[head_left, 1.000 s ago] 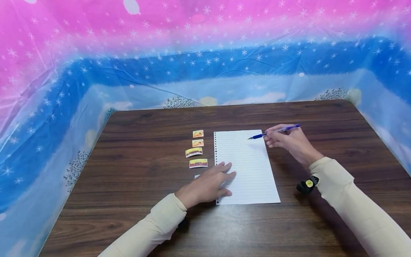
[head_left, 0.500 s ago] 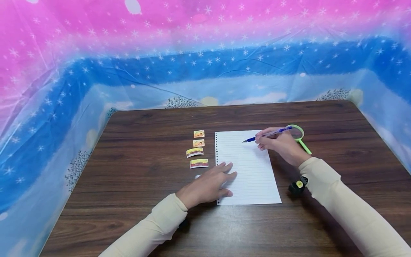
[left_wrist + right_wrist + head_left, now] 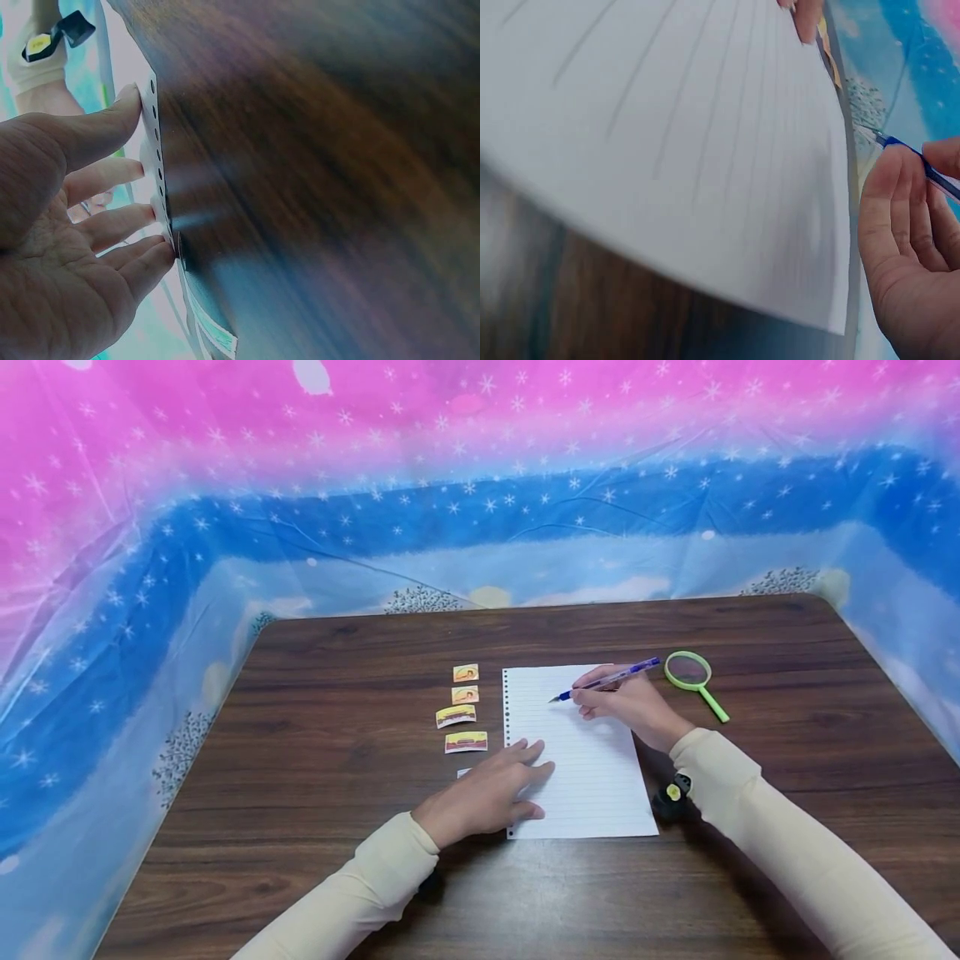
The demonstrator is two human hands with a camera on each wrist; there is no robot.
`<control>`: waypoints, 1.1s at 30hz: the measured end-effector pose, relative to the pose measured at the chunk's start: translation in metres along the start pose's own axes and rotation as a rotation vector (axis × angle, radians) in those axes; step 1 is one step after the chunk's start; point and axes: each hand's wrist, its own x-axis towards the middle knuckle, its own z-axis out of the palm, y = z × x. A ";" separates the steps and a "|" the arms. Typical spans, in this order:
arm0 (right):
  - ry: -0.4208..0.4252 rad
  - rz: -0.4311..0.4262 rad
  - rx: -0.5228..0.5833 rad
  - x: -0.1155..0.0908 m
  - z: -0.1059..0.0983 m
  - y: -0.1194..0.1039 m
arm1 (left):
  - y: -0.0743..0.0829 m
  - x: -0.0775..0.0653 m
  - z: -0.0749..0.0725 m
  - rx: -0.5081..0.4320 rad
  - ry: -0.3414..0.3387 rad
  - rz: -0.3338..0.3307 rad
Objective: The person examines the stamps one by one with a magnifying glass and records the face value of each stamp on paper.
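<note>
A lined sheet of paper (image 3: 592, 777) with a row of punched holes down its left edge lies on the wooden table. Fingers spread, my left hand (image 3: 491, 787) rests on the sheet's lower left; in the left wrist view its fingertips (image 3: 131, 97) press beside the holes. My right hand (image 3: 622, 697) pinches a blue pen (image 3: 611, 678) over the upper part of the page, the nib pointing left and down. In the right wrist view the pen (image 3: 900, 144) shows between thumb and fingers, its tip close over the paper.
Left of the sheet several small printed cutouts stand in a column, among them an orange one (image 3: 465, 673) and a yellow-red one (image 3: 466, 742); another is partly under my left hand. A green magnifying glass (image 3: 688, 669) lies to the right. Patterned cloth (image 3: 450, 510) surrounds the table (image 3: 337, 693).
My right hand has moved left and slightly nearer with the pen, from the sheet's right edge to over its upper middle, uncovering the magnifying glass. The left hand stays in place.
</note>
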 end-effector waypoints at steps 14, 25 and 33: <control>-0.012 0.016 -0.016 0.014 0.036 -0.002 | 0.000 -0.001 0.000 0.031 0.016 0.022; -0.004 0.027 -0.061 0.018 0.043 0.001 | 0.001 0.001 -0.002 0.028 -0.005 0.008; 0.002 0.001 -0.086 0.016 0.048 0.000 | 0.001 -0.001 -0.002 0.030 -0.004 0.008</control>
